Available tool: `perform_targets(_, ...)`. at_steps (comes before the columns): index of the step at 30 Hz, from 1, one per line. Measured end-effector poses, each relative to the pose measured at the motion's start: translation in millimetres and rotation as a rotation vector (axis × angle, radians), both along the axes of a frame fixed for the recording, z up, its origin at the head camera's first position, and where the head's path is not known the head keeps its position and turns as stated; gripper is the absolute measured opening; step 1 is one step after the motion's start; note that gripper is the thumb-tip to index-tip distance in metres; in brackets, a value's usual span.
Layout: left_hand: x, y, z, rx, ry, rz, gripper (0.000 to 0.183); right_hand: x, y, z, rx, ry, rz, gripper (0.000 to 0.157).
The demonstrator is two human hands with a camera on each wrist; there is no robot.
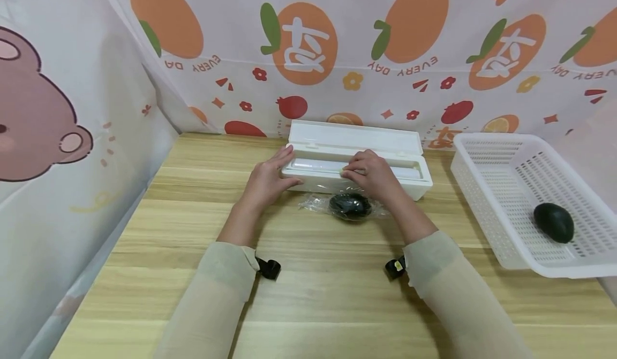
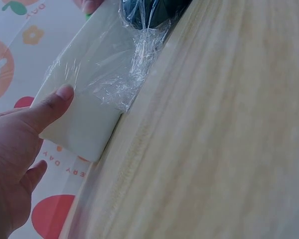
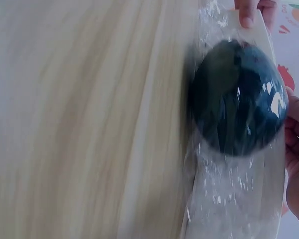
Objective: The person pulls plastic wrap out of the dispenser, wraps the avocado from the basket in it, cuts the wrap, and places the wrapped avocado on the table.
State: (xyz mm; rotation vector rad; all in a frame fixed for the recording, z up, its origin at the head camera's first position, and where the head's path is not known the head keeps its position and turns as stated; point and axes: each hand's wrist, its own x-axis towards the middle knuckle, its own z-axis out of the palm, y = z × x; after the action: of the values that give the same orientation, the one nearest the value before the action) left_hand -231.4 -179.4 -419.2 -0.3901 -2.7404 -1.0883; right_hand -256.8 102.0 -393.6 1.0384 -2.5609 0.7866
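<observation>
A white cling film dispenser (image 1: 414, 188) stands at the back of the table, its lid (image 1: 354, 136) raised and the film roll (image 1: 318, 165) showing inside. My left hand (image 1: 266, 179) grips its left end, thumb (image 2: 55, 105) on the front face, fingers over the top. At the front rim, right of the middle, my right hand (image 1: 373, 174) pinches a small green slider tab (image 1: 342, 171). Clear film (image 2: 134, 64) hangs down the front and covers a dark green avocado (image 1: 350, 206), which lies on the table right before the dispenser. The right wrist view shows the avocado (image 3: 236, 99) large and glossy under film.
To the right stands a white perforated basket (image 1: 491, 209) holding another dark avocado (image 1: 553, 223). A printed cloth (image 1: 356, 43) hangs behind the wooden table (image 1: 313, 305). Black wrist cameras (image 1: 268, 268) sit at both sleeve cuffs.
</observation>
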Motion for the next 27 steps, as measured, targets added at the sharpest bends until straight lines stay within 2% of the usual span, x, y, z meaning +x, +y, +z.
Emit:
perform_targets(9, -3.0, -1, -3.0, 0.013, -0.004, -0.011, 0.080, 0.3, 15, 1.1, 0.042, -0.027, -0.018, 0.019)
perform_targets(16, -2.7, -2, -0.6, 0.012, 0.002, -0.007, 0.080, 2.7, 29, 0.6, -0.005, -0.028, -0.038, 0.013)
perform_targets(27, -3.6, -1, -3.3, 0.022, 0.016, -0.011, 0.080, 4.2, 40, -0.4, -0.008, -0.032, -0.040, 0.013)
